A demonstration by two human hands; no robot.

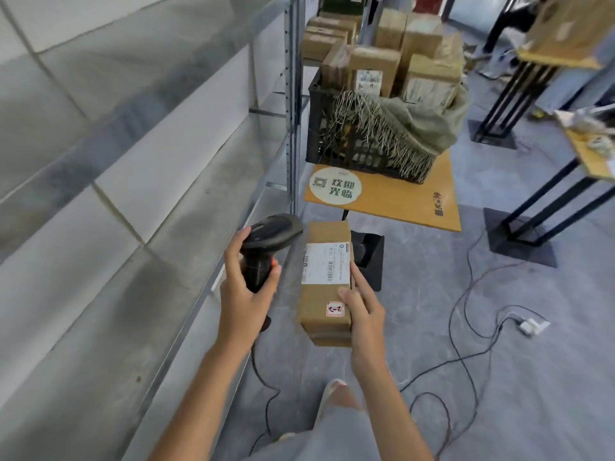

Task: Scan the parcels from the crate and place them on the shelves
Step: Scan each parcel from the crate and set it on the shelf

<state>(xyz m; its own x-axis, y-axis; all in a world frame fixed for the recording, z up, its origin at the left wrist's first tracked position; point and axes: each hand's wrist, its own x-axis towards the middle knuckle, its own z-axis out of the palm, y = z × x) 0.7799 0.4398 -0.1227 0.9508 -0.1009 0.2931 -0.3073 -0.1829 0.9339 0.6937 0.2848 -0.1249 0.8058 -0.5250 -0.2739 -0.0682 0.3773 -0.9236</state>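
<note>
So the shelves (100, 181) are found along the left side, and the desk (399, 201) is set just right of the shelf post, further ahead. The crate (339, 141) is sat on the desk, with parcels (376, 71) stood up inside it. Nearer in, a scanner (266, 241) is held left of a parcel (327, 281), close beside it, above the floor (499, 377) where cables (466, 327) are strewn to the right.

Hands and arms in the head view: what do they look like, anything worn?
Both forearms are bare right down to the bottom frame edge, with no sleeves in view. The left hand and right hand wear no gloves, and no rings, watch or wristband can be seen. No markings show on either arm. Nails look short and unpainted, though the picture is too soft to be sure.
</note>
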